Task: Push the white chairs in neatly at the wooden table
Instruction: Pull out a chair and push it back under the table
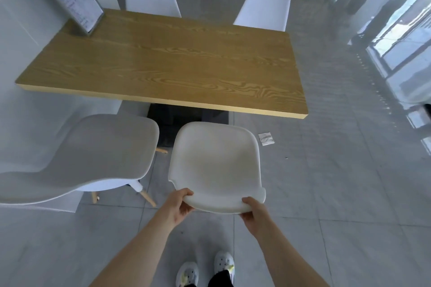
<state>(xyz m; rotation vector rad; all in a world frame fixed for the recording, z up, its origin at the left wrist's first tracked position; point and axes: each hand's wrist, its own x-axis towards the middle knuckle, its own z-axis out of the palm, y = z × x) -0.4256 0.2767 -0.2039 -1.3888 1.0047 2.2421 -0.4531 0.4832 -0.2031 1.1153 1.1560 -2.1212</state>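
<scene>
Holding the top edge of the near right chair [215, 163] with both hands, the person stands right behind it. The left hand [180, 205] wraps its fingers [186, 193] over the left part of the chair back. The right hand [253, 211] grips the right part the same way. Both hands are closed on the chair.

This chair sits just in front of the wooden table [168, 63]. Its seat is not under the table top yet; the front of the seat is near the table's near edge. So I think the step now is pushing this chair in. The next move should be a straight, slow push forward, with both hands pushing the same, so the chair does not turn.

The near left chair [93, 154] is close by on the left and is turned a bit sideways. It looks like it needs pushing in too. There is a small gap between the two chairs, so the push should stay straight. The dark table base [168, 123] is under the table, a little to the left of the chair. The chair legs are hidden, so I cannot tell how close they are to it.

On the right the tiled floor [338, 193] is open, with only a small scrap of paper [265, 138]. Two far chairs [265, 2] are tucked in on the other side.
</scene>
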